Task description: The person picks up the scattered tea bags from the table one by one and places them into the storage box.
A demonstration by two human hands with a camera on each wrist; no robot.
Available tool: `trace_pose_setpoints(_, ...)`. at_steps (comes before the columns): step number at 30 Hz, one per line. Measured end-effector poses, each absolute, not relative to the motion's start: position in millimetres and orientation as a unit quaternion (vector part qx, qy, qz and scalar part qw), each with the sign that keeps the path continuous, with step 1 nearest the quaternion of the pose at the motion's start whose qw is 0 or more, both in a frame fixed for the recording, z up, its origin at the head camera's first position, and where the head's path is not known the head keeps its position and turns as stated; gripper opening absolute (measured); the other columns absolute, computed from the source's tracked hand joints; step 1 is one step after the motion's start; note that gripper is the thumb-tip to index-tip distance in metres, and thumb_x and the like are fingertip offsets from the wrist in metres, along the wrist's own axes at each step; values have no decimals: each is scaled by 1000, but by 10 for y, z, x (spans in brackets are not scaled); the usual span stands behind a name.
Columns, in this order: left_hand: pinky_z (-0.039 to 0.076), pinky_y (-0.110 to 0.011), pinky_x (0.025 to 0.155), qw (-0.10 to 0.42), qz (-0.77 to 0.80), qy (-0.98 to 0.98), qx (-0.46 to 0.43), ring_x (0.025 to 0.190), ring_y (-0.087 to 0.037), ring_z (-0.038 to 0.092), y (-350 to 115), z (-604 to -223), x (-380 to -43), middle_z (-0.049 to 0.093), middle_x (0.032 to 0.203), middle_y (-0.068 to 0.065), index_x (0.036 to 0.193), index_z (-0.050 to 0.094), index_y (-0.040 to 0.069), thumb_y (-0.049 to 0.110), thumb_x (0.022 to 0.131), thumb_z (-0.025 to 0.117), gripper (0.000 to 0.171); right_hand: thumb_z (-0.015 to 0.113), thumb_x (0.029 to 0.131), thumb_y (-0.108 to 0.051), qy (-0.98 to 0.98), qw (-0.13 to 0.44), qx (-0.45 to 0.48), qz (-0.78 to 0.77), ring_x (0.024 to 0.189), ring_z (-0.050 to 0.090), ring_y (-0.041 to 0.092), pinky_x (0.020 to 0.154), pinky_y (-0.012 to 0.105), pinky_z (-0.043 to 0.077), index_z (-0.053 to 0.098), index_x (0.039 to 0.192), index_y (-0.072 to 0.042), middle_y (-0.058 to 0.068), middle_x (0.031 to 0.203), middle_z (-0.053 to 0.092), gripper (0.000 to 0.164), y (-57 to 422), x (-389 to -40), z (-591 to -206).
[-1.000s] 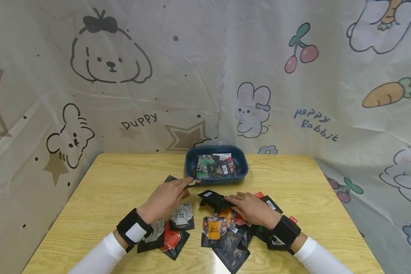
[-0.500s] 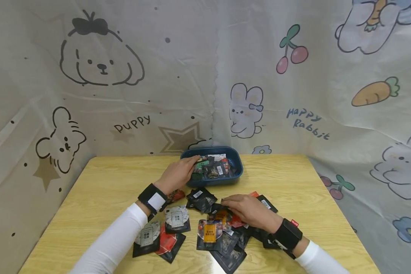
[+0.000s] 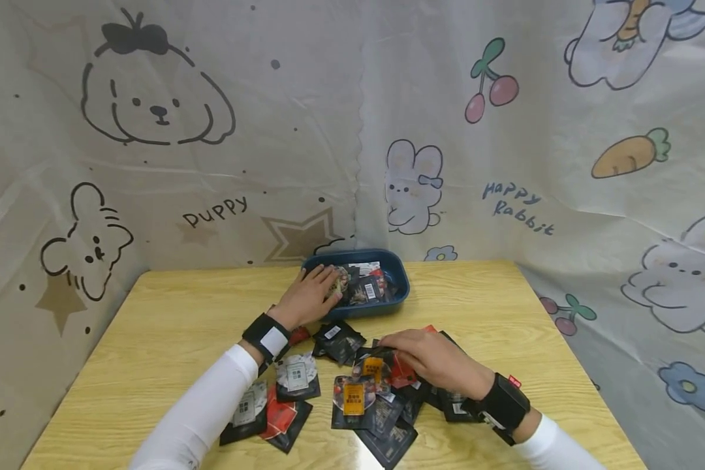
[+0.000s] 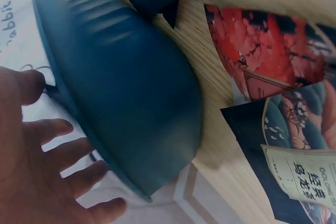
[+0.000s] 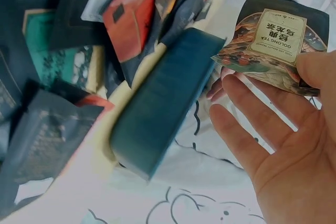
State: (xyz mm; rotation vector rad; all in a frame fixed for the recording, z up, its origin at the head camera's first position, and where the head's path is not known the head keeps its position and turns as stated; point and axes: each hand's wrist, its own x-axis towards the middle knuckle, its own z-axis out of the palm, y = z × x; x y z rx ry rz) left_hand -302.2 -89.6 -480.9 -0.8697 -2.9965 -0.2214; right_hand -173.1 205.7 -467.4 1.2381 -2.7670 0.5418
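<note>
My left hand point(image 3: 308, 297) is over the left end of a dark blue bin point(image 3: 404, 287), fingers spread, with a small packet point(image 3: 342, 281) just beyond the fingertips. Seen from the left wrist, the hand point(image 4: 58, 166) is empty and by the bin's rim. Over the pile of packets on the table is my right hand point(image 3: 440, 362). In the right wrist view it pinches a dark tea packet point(image 5: 281, 30) marked "Oolong Tea", thumb on top and fingers beneath. That packet is mostly hidden by the hand from the head camera.
Packets with orange labels point(image 3: 354, 398), plain black ones point(image 3: 388, 444) and a red one point(image 3: 402, 371) overlap below my right hand. Left of them lie pale-labelled packets point(image 3: 297, 375) and a red-and-black one point(image 3: 284, 424). A printed cloth hangs behind the wooden table point(image 3: 170, 326).
My left hand carried a packet from the table to the bin, and its fingers have spread there. The black packet by my right hand now lies lower left of it. The head view has turned slightly right.
</note>
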Motion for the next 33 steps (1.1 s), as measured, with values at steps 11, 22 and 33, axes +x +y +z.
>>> trace_pose_setpoints(11, 54, -37, 84, 171, -99, -887, -417, 98, -18, 59, -1054, -4801, -2358, 63, 113, -4, 121, 66, 12, 21, 97, 65, 26, 55, 102, -13, -898, 130, 380, 178, 114, 68, 22, 93, 40, 58, 63, 135, -14, 6, 126, 70, 34, 2155, -2071, -4227)
trace_pose_setpoints(22, 39, -50, 116, -93, -54, -896, -431, 149, -33, 34, -928, -5006, -2128, 36, 161, -7, 156, 36, 23, 37, 97, 62, 66, 54, 103, -15, -914, 183, 327, 153, 105, 71, 30, 82, 45, 59, 62, 136, -13, 11, 128, 69, 34, 2015, -2799, -4139)
trace_pose_setpoints(33, 41, -53, 114, -136, -20, -904, -406, 148, -34, 35, -848, -5096, -2176, 31, 164, 0, 157, 32, 31, 42, 99, 59, 65, 56, 100, -47, -943, -11, 307, 128, 146, 35, 43, 115, 61, 35, 28, 159, -22, 17, 164, 27, 70, 1826, -3063, -4376)
